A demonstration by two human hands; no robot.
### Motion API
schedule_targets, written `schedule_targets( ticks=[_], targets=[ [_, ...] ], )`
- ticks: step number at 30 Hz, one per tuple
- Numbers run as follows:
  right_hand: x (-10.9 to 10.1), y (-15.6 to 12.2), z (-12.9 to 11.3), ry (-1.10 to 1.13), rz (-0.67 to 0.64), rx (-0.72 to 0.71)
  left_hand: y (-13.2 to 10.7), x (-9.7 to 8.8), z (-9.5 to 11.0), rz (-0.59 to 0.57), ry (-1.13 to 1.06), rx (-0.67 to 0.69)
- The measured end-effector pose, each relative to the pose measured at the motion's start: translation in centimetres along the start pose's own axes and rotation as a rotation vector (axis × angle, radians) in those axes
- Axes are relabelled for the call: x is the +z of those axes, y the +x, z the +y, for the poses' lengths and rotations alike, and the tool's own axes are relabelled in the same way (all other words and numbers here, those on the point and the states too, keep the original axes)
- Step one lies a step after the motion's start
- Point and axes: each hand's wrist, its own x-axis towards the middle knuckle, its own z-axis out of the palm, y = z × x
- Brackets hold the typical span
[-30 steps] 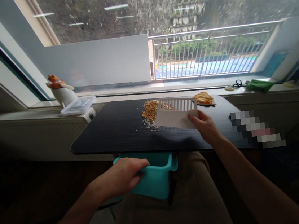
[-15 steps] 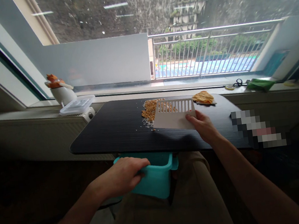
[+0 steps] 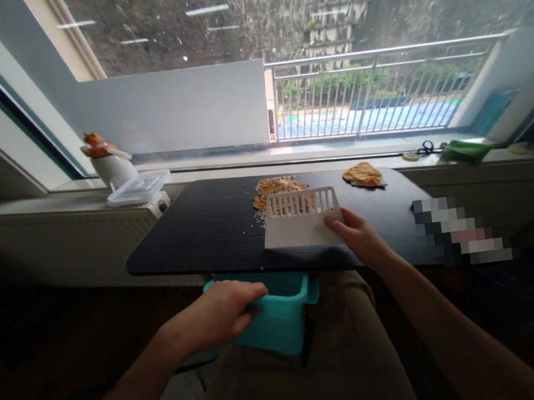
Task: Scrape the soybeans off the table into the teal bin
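In my right hand [image 3: 356, 231] is a flat white slotted scraper [image 3: 302, 229], gripped at its right end with the thumb on its face. Its slots show part of a pile of yellow-brown kernels [image 3: 266, 190] mixed with small white grains on the black table [image 3: 193, 235]. My left hand [image 3: 226, 309] is closed over the rim of a turquoise plastic bin [image 3: 277, 325], just below the table's front edge. The inside of the bin is mostly hidden. A single kernel [image 3: 262, 268] lies at that edge.
A folded yellow cloth [image 3: 364, 175] lies at the table's back right. On the sill are a green cloth [image 3: 465, 150], black scissors [image 3: 426, 148] and a clear plastic case [image 3: 139, 187] beside a white pot [image 3: 112, 170]. A window and railing stand behind.
My right hand has drawn the scraper toward me and slightly left, showing more of the pile behind it. A kernel has come to the front edge. My left hand and the bin are unmoved.
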Motion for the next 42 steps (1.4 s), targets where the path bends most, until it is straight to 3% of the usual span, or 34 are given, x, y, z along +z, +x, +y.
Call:
schedule_targets(
  ticks=[4,6,9,12,26,33,42],
  targets=[
    [-0.4,-1.0,-0.3,0.002,-0.161,0.059,-0.2,0.0,-0.2,0.006,0.002,0.002],
    [-0.9,-0.6,-0.8,0.028,-0.080,0.026,-0.3,0.1,-0.2,0.007,0.000,0.002],
    [-1.5,1.2,-1.5,0.006,0.171,-0.105,-0.2,0.2,-0.1,0.009,-0.004,0.007],
    [-1.6,3.2,-1.7,-0.049,0.267,-0.163,0.0,0.3,0.0,0.012,-0.012,0.015],
    [-0.1,6.5,1.2,-0.064,0.223,-0.120,0.5,0.5,0.2,0.015,-0.013,0.031],
    [-0.2,6.0,1.5,-0.041,0.164,-0.077,0.5,0.5,0.3,0.015,-0.012,0.027],
    [-1.3,4.6,0.2,-0.009,0.169,-0.050,0.6,0.5,0.3,0.016,-0.009,0.028]
  ],
)
